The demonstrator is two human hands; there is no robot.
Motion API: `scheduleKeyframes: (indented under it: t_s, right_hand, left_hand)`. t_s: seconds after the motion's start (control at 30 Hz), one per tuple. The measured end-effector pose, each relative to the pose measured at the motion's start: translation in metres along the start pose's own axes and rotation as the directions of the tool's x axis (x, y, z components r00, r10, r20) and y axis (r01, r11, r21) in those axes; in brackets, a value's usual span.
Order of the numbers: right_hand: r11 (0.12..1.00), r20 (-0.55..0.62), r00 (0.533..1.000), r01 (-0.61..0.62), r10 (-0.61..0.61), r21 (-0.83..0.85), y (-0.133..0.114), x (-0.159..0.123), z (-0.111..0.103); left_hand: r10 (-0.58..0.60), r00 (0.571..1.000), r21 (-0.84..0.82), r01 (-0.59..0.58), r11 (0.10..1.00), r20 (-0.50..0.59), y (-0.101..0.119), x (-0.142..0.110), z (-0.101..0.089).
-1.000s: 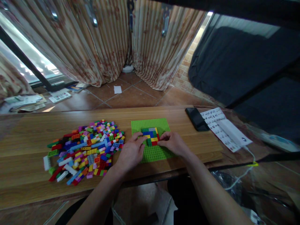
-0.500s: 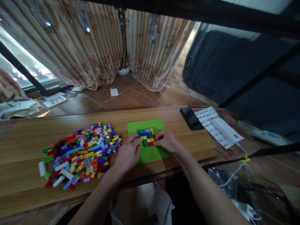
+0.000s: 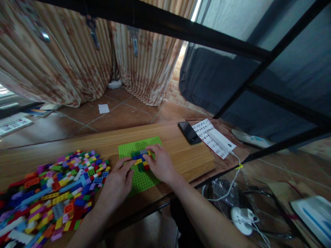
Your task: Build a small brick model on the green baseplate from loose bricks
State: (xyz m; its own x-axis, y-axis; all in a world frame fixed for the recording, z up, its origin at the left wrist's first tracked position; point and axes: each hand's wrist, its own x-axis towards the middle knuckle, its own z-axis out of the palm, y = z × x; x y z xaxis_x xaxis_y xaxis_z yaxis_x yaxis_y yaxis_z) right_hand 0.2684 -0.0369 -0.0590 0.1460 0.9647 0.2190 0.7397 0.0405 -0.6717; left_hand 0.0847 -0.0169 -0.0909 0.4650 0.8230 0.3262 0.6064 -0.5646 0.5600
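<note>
A patch of joined toy bricks point(image 3: 140, 161) in blue, yellow, green, red and grey sits on a green studded baseplate point(image 3: 144, 183). My left hand point(image 3: 116, 181) is at the patch's left side, its index fingertip touching the edge by a yellow brick and its thumb bent below. Over the right side lies my right hand point(image 3: 162, 163), thumb and index finger closed on the bricks there and covering part of them. Whether a loose brick is between the right fingers is hidden.
Left of the baseplate spreads a heap of loose toy bricks point(image 3: 55, 196). A black phone point(image 3: 189, 133) and a folded printed sheet point(image 3: 214, 138) lie toward the right end of the wooden table point(image 3: 170, 132). A white cable point(image 3: 236, 175) hangs off that edge near a dark metal frame.
The view has turned right, so table and bricks appear further left. My right hand has moved from the patch's right edge up over its upper right side. My left hand stays at the left edge.
</note>
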Motion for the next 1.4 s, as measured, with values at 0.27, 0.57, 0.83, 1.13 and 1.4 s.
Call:
scheduleKeyframes:
  t_s: [0.27,0.57,0.83,1.13,1.4]
  right_hand:
    - [0.942,0.291,0.954,0.162,-0.073,-0.294,-0.010,-0.009,0.031]
    - [0.908,0.304,0.948,0.202,-0.088,-0.367,-0.006,-0.015,0.035]
    - [0.964,0.238,0.959,0.196,-0.151,-0.178,0.005,-0.017,0.030]
    - [0.916,-0.465,0.881,0.111,0.088,0.384,0.002,0.010,-0.012]
    - [0.889,-0.447,0.888,0.110,0.113,0.444,-0.022,0.005,0.005]
  left_hand:
    - [-0.068,0.988,0.028,0.073,0.997,-0.140,-0.018,0.003,-0.020]
    - [-0.147,0.970,0.020,0.153,0.988,-0.193,-0.017,0.001,-0.040]
    - [-0.291,0.890,-0.029,0.301,0.953,-0.351,-0.033,-0.008,-0.075]
    - [-0.330,0.831,-0.033,0.354,0.935,-0.448,-0.051,-0.014,-0.097]
    - [-0.417,0.747,-0.115,0.422,0.899,-0.519,-0.056,-0.017,-0.111]
